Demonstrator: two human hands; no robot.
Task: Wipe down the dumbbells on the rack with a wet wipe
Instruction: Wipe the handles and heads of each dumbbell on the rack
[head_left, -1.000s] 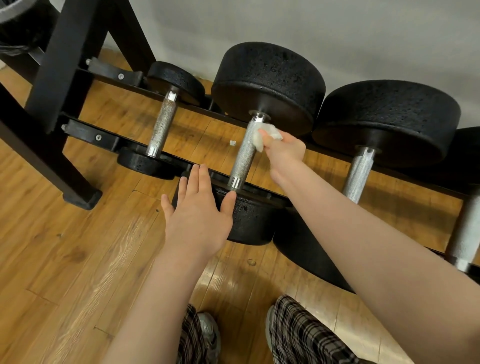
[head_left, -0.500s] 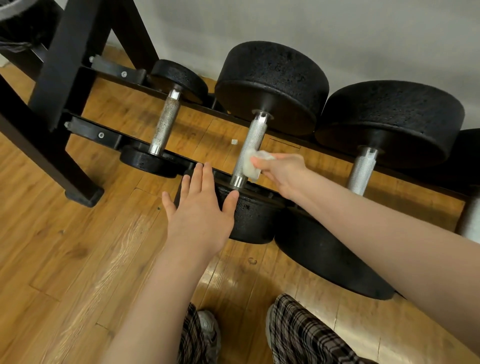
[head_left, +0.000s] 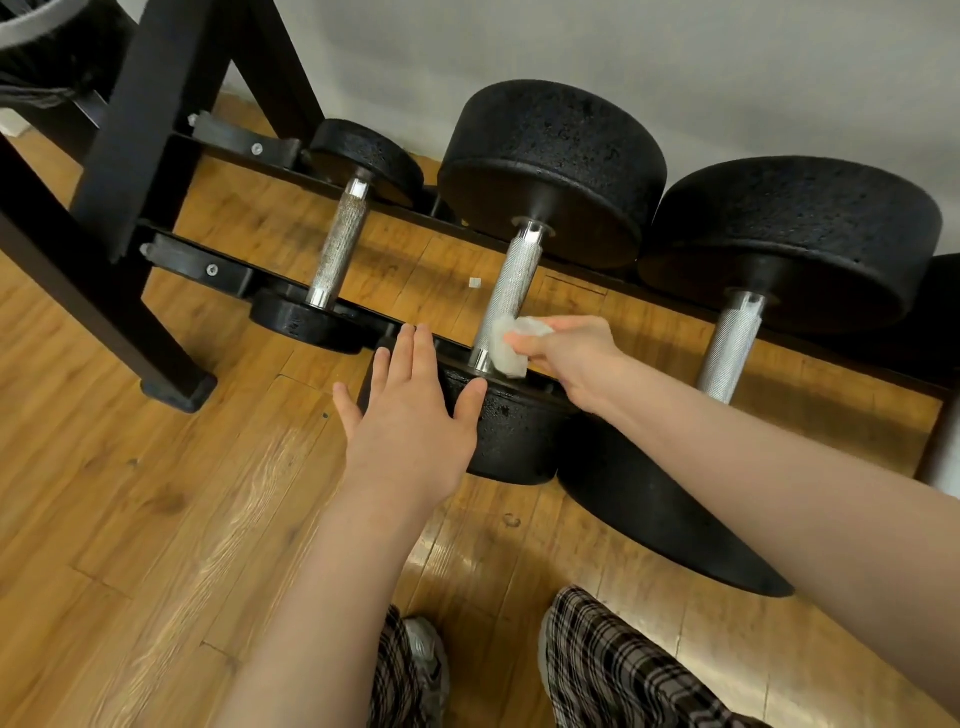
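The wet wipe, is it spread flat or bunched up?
Bunched up: the wet wipe is a crumpled wad pinched in the right hand against the middle dumbbell's handle.

Crumpled white wet wipe (head_left: 511, 347) presses the knurled steel handle's lower end on the middle black round-headed dumbbell (head_left: 551, 171), racked.

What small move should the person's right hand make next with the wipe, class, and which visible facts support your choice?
Probably slide the wet wipe back up the middle dumbbell's handle. The right hand pinches it against the handle's lower end, beside the near weight head, so no handle remains below. The left hand rests flat on that head, steadying it.
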